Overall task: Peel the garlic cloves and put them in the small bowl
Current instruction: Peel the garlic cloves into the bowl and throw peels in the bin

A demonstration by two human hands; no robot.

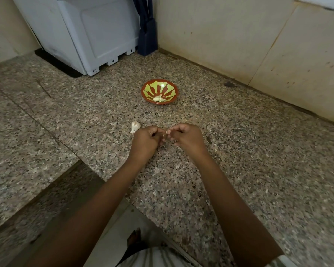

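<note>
A small red bowl [159, 85] with a yellow-green leaf pattern sits on the granite counter, with peeled pale garlic cloves [158, 98] lying at its near inner side. Nearer to me, my left hand [146, 140] and my right hand [185, 136] meet fingertip to fingertip above the counter, both pinching one small garlic clove [165, 133], which the fingers mostly hide. A piece of a garlic bulb [134, 126] in its papery skin lies on the counter just left of my left hand.
A white appliance [89, 33] stands at the back left, and a dark blue knife block [148, 37] is in the corner beside it. Beige wall tiles [239, 35] close the right side. The counter edge [135, 205] runs diagonally below my forearms. Skin scraps dot the counter.
</note>
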